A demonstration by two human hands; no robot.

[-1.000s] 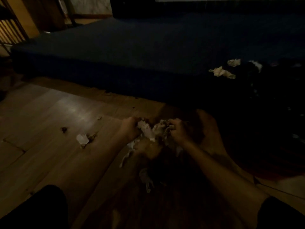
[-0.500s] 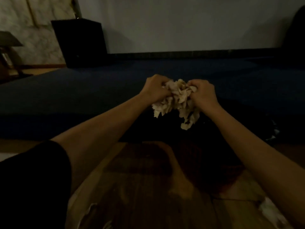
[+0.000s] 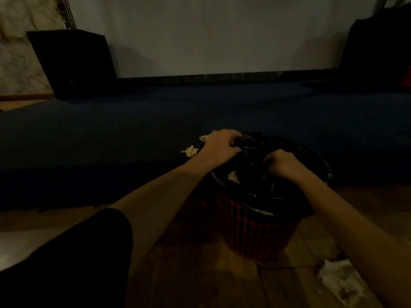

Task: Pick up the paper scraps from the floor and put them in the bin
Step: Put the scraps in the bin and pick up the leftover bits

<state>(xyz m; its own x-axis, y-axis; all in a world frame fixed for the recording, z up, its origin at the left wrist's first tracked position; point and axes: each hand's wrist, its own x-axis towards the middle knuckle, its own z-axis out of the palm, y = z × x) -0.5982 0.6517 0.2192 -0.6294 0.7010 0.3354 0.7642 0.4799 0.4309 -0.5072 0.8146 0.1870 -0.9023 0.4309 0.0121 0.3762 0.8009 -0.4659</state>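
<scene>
A red mesh bin (image 3: 251, 230) lined with a black bag (image 3: 287, 150) stands on the wooden floor in front of me. Both hands are over its mouth. My left hand (image 3: 220, 147) curls its fingers on the bag's far left edge. My right hand (image 3: 282, 163) reaches down into the bag with its fingertips hidden in the dark folds. Pale paper scraps (image 3: 232, 175) show inside the bin under my left wrist. Two more scraps (image 3: 190, 151) lie on the carpet just left of the bin. A white crumpled scrap (image 3: 338, 276) lies on the floor under my right forearm.
A dark blue carpet (image 3: 111, 141) spreads beyond the bin to the wall. A black box (image 3: 75, 65) stands at the back left, and a dark shape (image 3: 378, 52) at the back right. My dark-clothed knee (image 3: 66, 263) fills the lower left.
My hands carried the bundle of scraps up from the floor and brought it down to the bin. The bundle is no longer visible between my hands.
</scene>
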